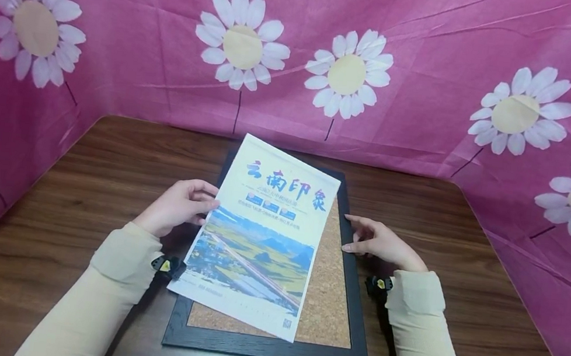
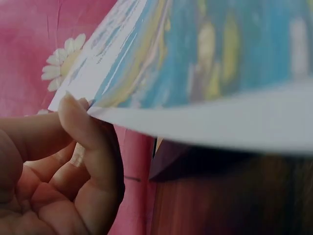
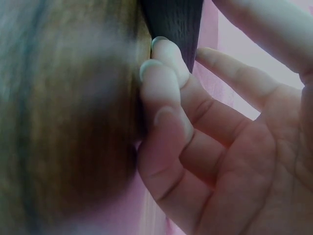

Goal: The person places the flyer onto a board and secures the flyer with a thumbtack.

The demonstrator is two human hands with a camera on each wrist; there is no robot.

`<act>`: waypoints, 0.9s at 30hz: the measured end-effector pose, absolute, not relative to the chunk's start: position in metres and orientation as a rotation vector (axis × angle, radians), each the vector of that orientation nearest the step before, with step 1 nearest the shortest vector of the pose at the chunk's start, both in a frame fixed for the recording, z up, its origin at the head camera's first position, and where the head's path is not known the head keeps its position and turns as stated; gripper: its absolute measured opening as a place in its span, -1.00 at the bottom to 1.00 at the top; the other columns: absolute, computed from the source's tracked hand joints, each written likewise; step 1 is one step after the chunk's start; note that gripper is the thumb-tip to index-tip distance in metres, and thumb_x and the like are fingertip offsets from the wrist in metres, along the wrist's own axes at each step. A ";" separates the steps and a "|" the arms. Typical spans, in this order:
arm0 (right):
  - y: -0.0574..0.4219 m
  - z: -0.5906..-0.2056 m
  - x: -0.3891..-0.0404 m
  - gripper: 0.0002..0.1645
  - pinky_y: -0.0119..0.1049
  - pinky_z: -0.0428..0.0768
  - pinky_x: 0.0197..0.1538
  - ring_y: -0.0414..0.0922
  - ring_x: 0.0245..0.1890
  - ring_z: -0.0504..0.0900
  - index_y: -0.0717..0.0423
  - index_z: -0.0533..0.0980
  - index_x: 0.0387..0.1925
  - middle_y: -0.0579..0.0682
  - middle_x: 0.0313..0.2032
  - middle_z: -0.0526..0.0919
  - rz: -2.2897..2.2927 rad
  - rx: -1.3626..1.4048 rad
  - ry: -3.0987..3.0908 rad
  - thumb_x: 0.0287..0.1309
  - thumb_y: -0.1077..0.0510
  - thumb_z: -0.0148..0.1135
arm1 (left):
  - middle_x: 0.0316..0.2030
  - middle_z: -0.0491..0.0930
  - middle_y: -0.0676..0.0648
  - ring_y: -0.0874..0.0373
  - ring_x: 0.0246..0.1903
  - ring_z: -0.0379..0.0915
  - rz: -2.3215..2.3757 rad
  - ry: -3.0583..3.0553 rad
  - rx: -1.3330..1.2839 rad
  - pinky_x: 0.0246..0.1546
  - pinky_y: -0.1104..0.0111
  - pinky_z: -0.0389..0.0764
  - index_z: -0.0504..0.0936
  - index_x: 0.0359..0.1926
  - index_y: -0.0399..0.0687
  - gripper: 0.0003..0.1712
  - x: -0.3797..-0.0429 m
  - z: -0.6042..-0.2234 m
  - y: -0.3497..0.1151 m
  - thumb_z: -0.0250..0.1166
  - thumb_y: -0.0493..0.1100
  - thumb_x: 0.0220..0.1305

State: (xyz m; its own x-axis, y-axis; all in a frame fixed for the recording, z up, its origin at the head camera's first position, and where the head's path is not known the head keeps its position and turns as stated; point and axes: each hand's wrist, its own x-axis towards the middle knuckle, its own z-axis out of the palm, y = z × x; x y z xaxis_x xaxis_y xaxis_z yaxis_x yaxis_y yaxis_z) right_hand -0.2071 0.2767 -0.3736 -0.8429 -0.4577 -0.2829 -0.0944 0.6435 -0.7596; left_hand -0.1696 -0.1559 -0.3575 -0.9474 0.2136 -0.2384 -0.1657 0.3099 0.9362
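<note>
In the head view, a printed poster (image 1: 262, 240) with large Chinese characters and a landscape picture lies tilted over a black-framed cork board (image 1: 329, 277), hiding much of its left side. My left hand (image 1: 176, 208) pinches the poster's left edge between thumb and fingers. The left wrist view has the thumb (image 2: 73, 117) at the edge of the glossy sheet, which bows upward. On the opposite side, my right hand (image 1: 381, 243) holds the board's right frame edge, thumb and index fingertip on the black rim. The other fingers (image 3: 166, 93) curl in beside the frame.
The board lies on a dark brown wooden table (image 1: 52, 228). A pink cloth (image 1: 166, 17) printed with white daisies hangs behind the table and along both sides. Each wrist wears a small black camera, the left one (image 1: 168, 266) overlapping the poster's lower left edge.
</note>
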 end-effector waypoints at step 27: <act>0.279 -0.374 -0.207 -0.04 -0.29 0.51 -0.41 -0.15 -0.48 0.45 0.23 0.15 0.47 0.07 -0.34 0.50 -1.079 -0.414 2.424 0.13 0.15 0.42 | -0.07 0.66 -0.36 0.16 -0.34 0.66 1.594 2.211 0.207 -0.33 0.25 0.74 0.39 0.24 -0.42 -0.49 -0.180 -0.373 -0.154 0.28 -0.28 0.34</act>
